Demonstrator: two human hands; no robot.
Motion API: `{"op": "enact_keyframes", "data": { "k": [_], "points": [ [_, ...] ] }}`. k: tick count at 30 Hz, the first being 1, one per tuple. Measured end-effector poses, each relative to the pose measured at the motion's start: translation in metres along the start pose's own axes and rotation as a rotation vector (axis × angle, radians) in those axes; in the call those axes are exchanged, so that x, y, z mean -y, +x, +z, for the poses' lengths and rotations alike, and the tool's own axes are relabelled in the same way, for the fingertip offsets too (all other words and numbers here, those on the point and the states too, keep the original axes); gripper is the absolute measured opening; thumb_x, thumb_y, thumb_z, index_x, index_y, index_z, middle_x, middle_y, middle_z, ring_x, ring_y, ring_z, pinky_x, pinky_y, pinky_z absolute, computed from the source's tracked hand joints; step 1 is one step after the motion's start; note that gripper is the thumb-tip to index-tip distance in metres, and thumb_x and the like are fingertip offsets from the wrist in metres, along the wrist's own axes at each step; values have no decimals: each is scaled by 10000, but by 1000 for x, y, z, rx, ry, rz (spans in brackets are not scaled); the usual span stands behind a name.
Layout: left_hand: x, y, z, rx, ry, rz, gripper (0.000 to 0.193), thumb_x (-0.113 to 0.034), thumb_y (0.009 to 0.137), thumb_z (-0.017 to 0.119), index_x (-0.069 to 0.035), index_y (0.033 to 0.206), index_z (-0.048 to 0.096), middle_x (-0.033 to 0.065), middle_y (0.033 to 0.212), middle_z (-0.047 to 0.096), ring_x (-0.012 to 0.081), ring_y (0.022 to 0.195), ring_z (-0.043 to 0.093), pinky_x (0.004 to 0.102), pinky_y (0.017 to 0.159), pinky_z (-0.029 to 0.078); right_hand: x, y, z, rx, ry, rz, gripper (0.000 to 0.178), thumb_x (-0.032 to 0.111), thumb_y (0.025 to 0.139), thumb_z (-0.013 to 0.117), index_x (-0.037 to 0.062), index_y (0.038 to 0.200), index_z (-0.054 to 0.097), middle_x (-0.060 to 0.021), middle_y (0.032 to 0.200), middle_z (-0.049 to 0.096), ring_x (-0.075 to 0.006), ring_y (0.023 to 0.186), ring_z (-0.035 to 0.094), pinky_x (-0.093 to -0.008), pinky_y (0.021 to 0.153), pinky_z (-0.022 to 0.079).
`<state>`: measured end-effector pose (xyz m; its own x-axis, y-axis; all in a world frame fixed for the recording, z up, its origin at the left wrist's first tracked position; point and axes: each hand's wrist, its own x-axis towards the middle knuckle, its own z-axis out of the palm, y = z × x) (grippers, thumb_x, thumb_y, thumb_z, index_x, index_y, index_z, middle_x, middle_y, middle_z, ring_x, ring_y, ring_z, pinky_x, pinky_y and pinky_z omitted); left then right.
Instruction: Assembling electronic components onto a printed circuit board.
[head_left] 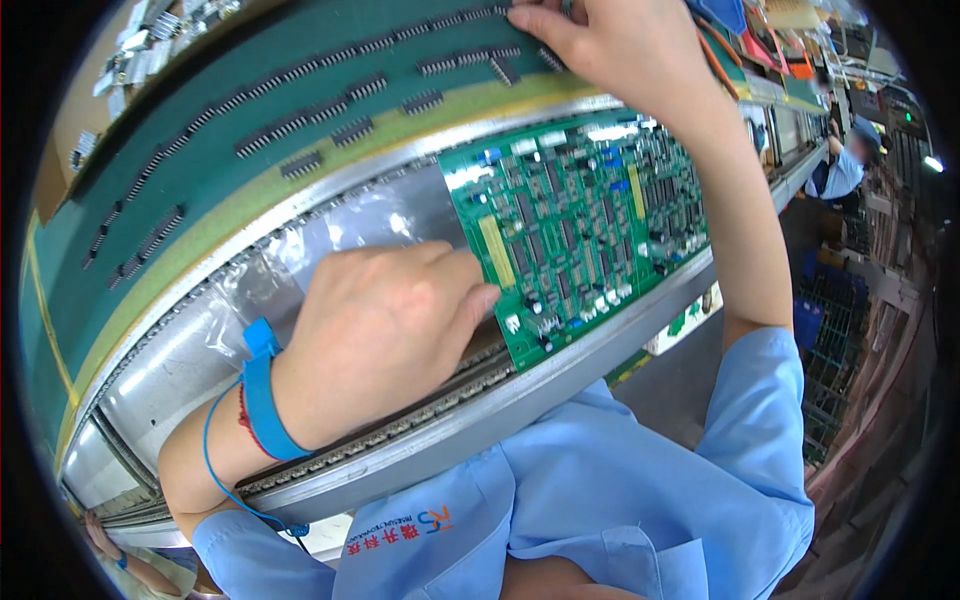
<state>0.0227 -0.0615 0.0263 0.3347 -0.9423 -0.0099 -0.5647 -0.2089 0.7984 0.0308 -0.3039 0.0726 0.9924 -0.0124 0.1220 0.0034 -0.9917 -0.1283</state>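
Observation:
A green circuit board (590, 230), crowded with small parts and two pale yellow connectors, lies across the metal rails of a conveyor. My left hand (395, 310), wearing a blue wrist strap (265, 405), is closed beside the board's left edge. Its thumb tip is at that edge, and the curled fingers hide whatever they may hold. Farther off, my right hand (610, 45) reaches over the green mat. Its thumb and a finger come together at the right end of a long row of black IC chips (290, 75); what lies between them is hidden at the picture's upper edge.
More chips (310, 130) lie in short rows on the green mat (120, 150). A metal rail (400, 465) with a chain borders the near side. Small components (150, 45) fill a cardboard box at the far left. Another person (845, 165) is at the far right.

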Motion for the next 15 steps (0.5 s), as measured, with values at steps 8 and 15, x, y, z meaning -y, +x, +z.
{"op": "enact_keyframes", "data": {
  "k": [8,15],
  "points": [
    [1,1,1,-3,-13,-14,116,-148,835,669,-34,816,674,130,750,638,339,673,624,421,581,478,50,-95,-19,-71,215,190,109,86,791,723,41,877,675,-5,736,648,-62,571,497,-224,509,369],
    [6,-2,6,-25,7,29,116,-154,834,666,-41,810,669,122,745,634,333,670,620,420,577,473,83,-139,-3,-12,221,412,106,88,769,721,71,789,619,-36,680,599,-164,504,539,-297,458,418]
  ]
}}
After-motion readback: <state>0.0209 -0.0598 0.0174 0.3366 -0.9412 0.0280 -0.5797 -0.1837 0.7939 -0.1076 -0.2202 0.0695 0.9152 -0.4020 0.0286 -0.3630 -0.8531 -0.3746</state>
